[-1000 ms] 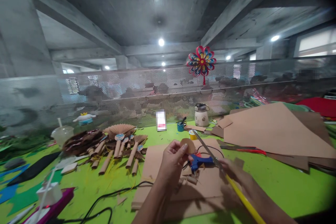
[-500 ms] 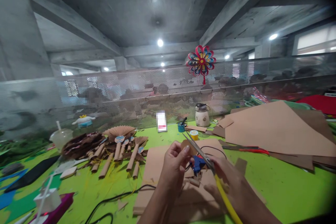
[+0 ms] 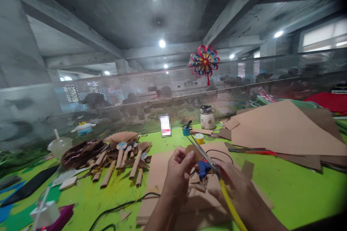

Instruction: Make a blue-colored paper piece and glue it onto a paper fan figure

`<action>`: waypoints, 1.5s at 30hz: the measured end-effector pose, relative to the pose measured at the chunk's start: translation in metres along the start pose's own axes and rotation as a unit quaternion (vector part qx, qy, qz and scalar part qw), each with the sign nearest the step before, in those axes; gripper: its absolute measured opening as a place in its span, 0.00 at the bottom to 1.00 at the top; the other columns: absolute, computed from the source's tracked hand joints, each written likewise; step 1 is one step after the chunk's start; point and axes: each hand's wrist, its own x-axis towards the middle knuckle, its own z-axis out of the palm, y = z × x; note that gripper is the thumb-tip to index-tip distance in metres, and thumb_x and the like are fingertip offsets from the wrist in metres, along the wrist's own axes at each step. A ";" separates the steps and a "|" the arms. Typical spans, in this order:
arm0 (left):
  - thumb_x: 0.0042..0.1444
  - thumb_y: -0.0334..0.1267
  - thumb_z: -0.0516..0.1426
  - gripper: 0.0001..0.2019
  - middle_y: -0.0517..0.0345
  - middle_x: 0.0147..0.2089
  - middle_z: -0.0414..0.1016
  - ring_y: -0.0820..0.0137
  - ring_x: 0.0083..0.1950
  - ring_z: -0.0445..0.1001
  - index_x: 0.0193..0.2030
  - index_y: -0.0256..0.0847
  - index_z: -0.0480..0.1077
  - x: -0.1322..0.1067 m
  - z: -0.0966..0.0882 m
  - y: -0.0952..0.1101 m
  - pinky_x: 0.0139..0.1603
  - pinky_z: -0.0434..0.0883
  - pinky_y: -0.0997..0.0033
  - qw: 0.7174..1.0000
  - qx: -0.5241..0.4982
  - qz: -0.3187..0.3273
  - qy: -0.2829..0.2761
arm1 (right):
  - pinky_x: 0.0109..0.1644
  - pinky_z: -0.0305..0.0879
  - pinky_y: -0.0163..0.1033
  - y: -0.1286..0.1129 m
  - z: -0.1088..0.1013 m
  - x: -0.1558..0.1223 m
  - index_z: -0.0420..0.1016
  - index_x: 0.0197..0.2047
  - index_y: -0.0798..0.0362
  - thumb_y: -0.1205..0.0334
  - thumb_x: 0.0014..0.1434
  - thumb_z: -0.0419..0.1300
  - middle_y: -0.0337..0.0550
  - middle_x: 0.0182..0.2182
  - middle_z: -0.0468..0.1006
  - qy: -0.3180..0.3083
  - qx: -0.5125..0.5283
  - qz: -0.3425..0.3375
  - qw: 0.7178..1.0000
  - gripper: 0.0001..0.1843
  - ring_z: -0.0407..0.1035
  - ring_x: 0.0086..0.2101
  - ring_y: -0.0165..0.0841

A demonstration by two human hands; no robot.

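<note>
My left hand [image 3: 179, 170] pinches a small round brown cardboard piece [image 3: 194, 150] between thumb and fingers, held up over the table. My right hand [image 3: 235, 187] grips yellow-handled scissors [image 3: 214, 170], whose metal blades reach up and left to the edge of the cardboard piece. Beneath both hands a blue glue gun [image 3: 204, 168] lies on a brown cardboard sheet [image 3: 159, 173] with small offcuts around it.
Paper fans with rolled handles [image 3: 127, 151] lie to the left. A large brown cardboard stack [image 3: 282, 131] fills the right. A black cord [image 3: 119, 207] crosses the green table [image 3: 292, 187]. A jar [image 3: 207, 117], yellow tape roll [image 3: 200, 138], plastic cup [image 3: 60, 145] and mesh screen [image 3: 135, 94] stand behind.
My right hand has drawn closer to my left, bringing the scissor blades from beside the cardboard piece up to its edge. The view has shifted slightly.
</note>
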 end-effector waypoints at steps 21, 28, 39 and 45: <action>0.47 0.34 0.66 0.14 0.64 0.26 0.69 0.79 0.25 0.68 0.26 0.38 0.62 0.000 0.002 0.002 0.26 0.66 0.80 1.000 -0.017 0.004 -0.014 | 0.44 0.70 0.48 -0.019 0.000 0.000 0.63 0.54 0.48 0.57 0.56 0.60 0.48 0.43 0.71 0.068 0.004 0.008 0.998 0.23 0.68 0.43 0.43; 0.47 0.34 0.66 0.14 0.63 0.28 0.70 0.79 0.26 0.68 0.26 0.38 0.62 0.001 0.000 0.003 0.26 0.65 0.79 1.000 -0.020 0.006 -0.020 | 0.42 0.70 0.47 -0.017 -0.001 0.000 0.63 0.54 0.47 0.57 0.56 0.60 0.46 0.43 0.72 0.062 0.000 0.017 0.998 0.22 0.69 0.42 0.42; 0.46 0.34 0.66 0.15 0.62 0.29 0.71 0.78 0.26 0.68 0.26 0.38 0.62 -0.002 0.002 0.004 0.26 0.65 0.79 1.000 -0.013 -0.003 -0.017 | 0.44 0.71 0.49 -0.014 -0.002 0.000 0.63 0.55 0.47 0.58 0.56 0.60 0.47 0.44 0.72 0.038 0.006 0.019 0.999 0.23 0.69 0.43 0.43; 0.46 0.35 0.67 0.15 0.63 0.28 0.70 0.78 0.26 0.68 0.27 0.38 0.62 -0.004 0.003 0.004 0.26 0.65 0.79 1.000 -0.010 -0.007 -0.009 | 0.45 0.72 0.49 -0.007 -0.004 0.001 0.61 0.57 0.47 0.59 0.56 0.61 0.48 0.45 0.72 0.010 -0.008 0.004 1.000 0.25 0.70 0.43 0.42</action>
